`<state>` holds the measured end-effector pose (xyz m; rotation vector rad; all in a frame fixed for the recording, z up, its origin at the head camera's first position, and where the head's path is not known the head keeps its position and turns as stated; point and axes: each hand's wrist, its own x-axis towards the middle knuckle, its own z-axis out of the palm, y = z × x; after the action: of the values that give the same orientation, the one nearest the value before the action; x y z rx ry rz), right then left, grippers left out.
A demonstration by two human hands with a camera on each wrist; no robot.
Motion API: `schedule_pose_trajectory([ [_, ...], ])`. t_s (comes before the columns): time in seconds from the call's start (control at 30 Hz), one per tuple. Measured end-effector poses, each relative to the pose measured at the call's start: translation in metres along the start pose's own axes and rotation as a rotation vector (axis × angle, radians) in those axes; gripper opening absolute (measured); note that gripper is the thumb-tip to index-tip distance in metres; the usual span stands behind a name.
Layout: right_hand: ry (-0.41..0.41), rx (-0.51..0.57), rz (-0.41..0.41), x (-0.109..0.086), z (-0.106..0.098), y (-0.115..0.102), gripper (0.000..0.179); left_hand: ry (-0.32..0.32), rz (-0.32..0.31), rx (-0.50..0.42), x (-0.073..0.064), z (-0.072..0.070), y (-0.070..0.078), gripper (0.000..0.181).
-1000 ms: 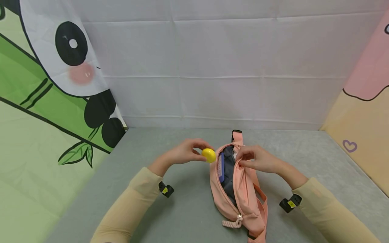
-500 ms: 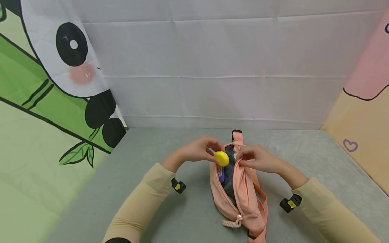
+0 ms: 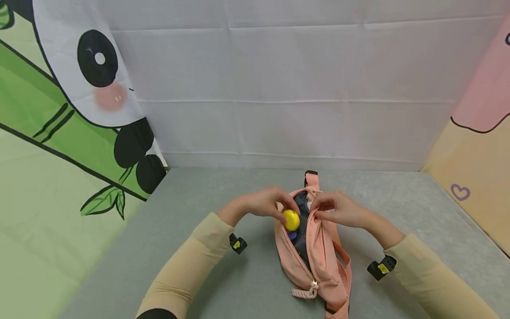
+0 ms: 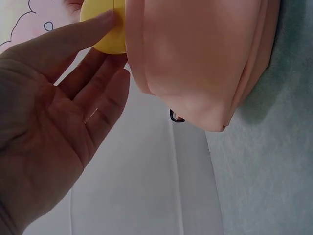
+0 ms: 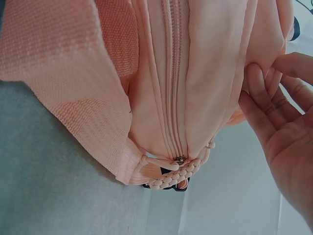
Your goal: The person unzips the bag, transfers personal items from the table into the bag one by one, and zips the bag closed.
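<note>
My left hand (image 3: pixel 268 201) pinches a small round yellow case (image 3: pixel 291 220) with a thin seam between fingertips and thumb. It is over the left rim of the unzipped mouth of a pink waist bag (image 3: pixel 323 257). In the left wrist view the yellow case (image 4: pixel 103 29) overlaps the bag's rim, its far part hidden. My right hand (image 3: pixel 342 209) pinches the bag's right rim and holds the mouth apart; the right wrist view shows its fingertips (image 5: pixel 254 78) on the pink fabric. Inside the dark lining (image 3: pixel 301 239), a blue item (image 3: pixel 292 235) shows below the yellow case, mostly covered.
The bag lies lengthwise on a grey table (image 3: pixel 223 283). Its braided zipper pull (image 3: pixel 304 293) hangs at the near end, and a strap with a black buckle (image 3: pixel 311 173) reaches away at the far end. White cloth (image 3: pixel 287 88) hangs behind, with printed cloths at both sides.
My left hand has carried the yellow case rightward from beside the bag to over its mouth, then slightly lower. It now covers most of the blue item. My right hand keeps its grip.
</note>
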<state>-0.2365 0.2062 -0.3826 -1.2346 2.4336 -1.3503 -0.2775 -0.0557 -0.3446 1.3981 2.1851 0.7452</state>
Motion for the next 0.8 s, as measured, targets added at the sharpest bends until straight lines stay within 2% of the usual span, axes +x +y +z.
schedule_pose_trajectory([
  [0.23,0.004,-0.008,0.000,-0.0004,0.0002,0.0001,0.012,-0.095,0.012,0.022,0.0022,0.0007,0.0027,0.029],
  [0.5,0.002,0.007,-0.007,-0.0008,-0.0004,0.0018,0.011,-0.092,0.002,-0.002,0.0035,0.0022,0.0003,0.025],
  [0.7,0.005,0.011,-0.007,-0.0019,-0.0004,0.0022,0.012,-0.109,-0.044,0.034,0.0045,0.0023,0.0011,0.021],
  [0.8,0.003,0.019,-0.006,-0.0024,-0.0005,0.0026,0.012,-0.095,-0.061,0.037,0.0050,0.0039,0.0001,0.020],
])
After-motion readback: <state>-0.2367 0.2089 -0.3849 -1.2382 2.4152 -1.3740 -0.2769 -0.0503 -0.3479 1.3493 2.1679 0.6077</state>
